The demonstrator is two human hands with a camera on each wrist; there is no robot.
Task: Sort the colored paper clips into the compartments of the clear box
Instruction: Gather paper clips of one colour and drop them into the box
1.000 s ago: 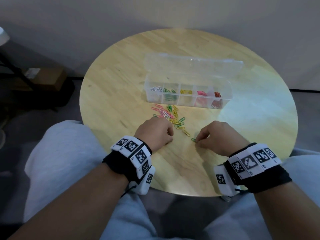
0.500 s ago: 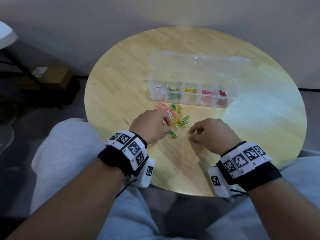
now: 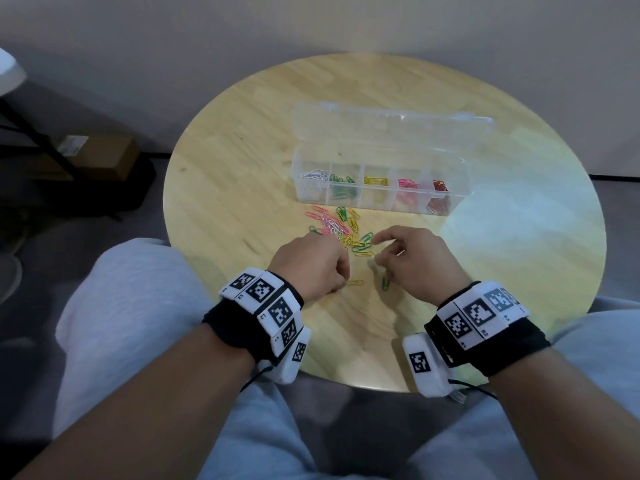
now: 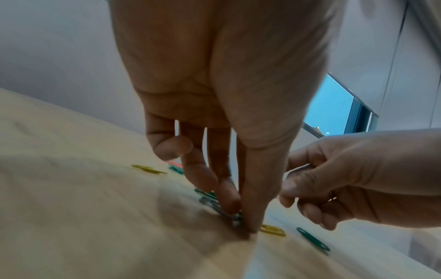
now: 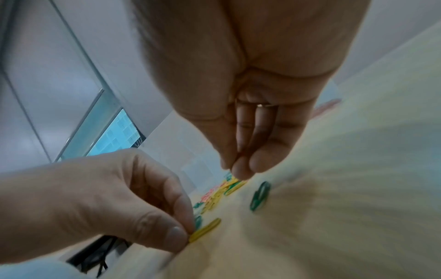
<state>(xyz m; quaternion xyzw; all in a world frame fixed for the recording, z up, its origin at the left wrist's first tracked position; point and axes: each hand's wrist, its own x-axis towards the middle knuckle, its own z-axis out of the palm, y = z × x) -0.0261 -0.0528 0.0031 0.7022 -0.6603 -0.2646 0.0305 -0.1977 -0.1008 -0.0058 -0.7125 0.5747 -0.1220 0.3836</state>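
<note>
The clear box point(image 3: 381, 169) stands open mid-table, its compartments holding white, green, yellow, pink and red clips. A loose pile of paper clips point(image 3: 341, 228) lies in front of it. My left hand point(image 3: 341, 280) presses thumb and forefinger together on clips point(image 4: 220, 208) on the wood, with a yellow clip point(image 3: 355, 282) at its fingertips point(image 5: 181, 236). My right hand point(image 3: 375, 249) hovers at the pile's near edge, its fingertips point(image 5: 241, 169) pinched together; a thin dark clip point(image 4: 298, 168) seems held there. A green clip point(image 3: 385, 284) lies by the right wrist.
The round wooden table point(image 3: 519, 271) has bare wood right of the box and near its front edge. The box lid point(image 3: 391, 123) lies open behind the compartments. My grey-trousered knees point(image 3: 131, 306) sit against the table's near rim. A cardboard box point(image 3: 100, 152) is on the floor, left.
My right hand has moved forward and left to the pile's edge. My left hand stays by the pile's near side, now pinching down beside a yellow clip.
</note>
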